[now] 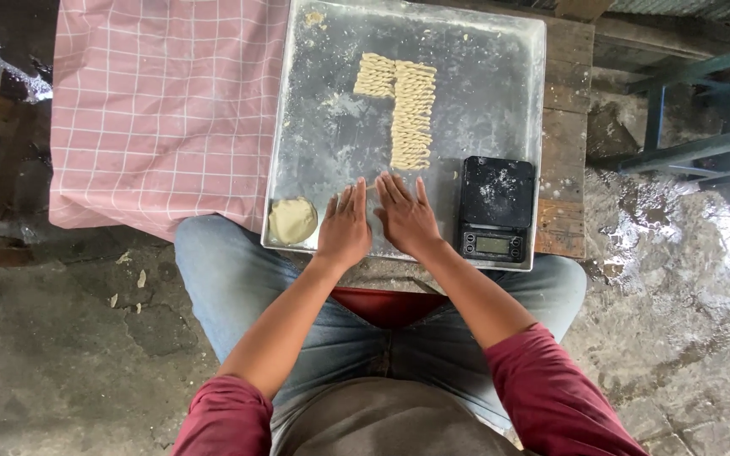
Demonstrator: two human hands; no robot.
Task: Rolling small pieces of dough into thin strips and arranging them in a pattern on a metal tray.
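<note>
Left hand: My left hand (345, 230) lay flat and palm down on the floured metal tray (492, 76), fingers spread narrowly, gripping nothing that showed.
Right hand: My right hand (406, 217) pressed flat just beside it, thumbs nearly touching, fingers straight and close together.
Under the palms: Whether a strand of dough was being rolled beneath them I could not tell; the hands hid that patch of tray.
Dough ball: A round lump of pale dough (291, 220) sat just left of my left hand, in the tray's near corner.
Twisted pieces: Finished twisted dough sticks (411, 110) lay in a column straight ahead of my fingertips, with a shorter row to its left, apart from both hands.
Scale: A black digital scale (495, 209) stood just right of my right hand, dusted with flour.
Risk: As I judged it, a stroke pushed too far forward could have run my fingers into the nearest twisted pieces and flattened them; a sideways slip could have knocked the scale.
Risk, tray: The tray's near edge overhung my lap, so hard downward pressure there might have tipped it.
Surroundings: A pink checked cloth (162, 101) covered the table further left; a blue wooden frame (686, 152) stood well off to the right on wet ground.
</note>
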